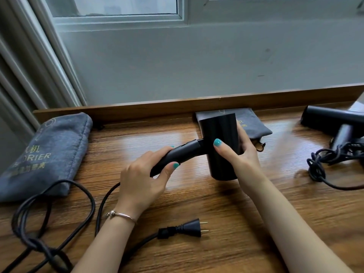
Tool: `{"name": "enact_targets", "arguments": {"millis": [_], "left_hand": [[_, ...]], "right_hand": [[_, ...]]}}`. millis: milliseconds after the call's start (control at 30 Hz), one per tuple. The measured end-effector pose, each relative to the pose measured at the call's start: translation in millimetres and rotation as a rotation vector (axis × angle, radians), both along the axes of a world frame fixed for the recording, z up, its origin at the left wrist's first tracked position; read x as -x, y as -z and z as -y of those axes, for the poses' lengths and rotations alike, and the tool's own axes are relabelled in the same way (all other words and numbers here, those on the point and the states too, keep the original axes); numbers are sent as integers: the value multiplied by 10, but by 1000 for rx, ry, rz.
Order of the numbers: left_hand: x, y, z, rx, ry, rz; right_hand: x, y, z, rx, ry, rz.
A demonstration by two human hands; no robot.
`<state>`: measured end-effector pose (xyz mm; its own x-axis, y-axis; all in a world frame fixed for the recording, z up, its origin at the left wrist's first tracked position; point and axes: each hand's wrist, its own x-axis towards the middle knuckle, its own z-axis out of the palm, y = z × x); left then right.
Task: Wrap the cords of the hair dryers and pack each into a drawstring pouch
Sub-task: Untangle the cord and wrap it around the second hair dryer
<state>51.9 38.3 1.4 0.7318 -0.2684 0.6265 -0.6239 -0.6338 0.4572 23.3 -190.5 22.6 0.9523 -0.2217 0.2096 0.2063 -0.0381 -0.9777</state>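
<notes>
Fingers of left hand curl round hair dryer handle; right hand grips its barrel.

Black hair dryer in both hands

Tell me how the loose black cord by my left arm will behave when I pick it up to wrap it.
The cord lies in slack loops, so it is probably floppy and will sag. Its loops cross near the table edge, so it may snag. The plug end will likely dangle and swing.

Wooden bench with a raised back edge against a pale grey wall; white-framed window above the wall.
</notes>
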Motion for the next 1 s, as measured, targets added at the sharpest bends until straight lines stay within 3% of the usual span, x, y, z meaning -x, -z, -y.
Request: {"name": "enact_targets", "arguments": {"millis": [167, 333, 500, 1000], "left_hand": [[70, -10, 241, 193, -76, -73], [50, 43, 241, 167, -36, -155], [30, 54, 166, 129, 161, -341], [100, 72, 262, 237, 129, -267]], "right_hand": [[-66, -17, -144, -194, 65, 15], [-10, 0, -104, -190, 116, 41], [-38, 9, -64, -226, 162, -9], [-28, 48, -126, -271, 173, 23]]}}
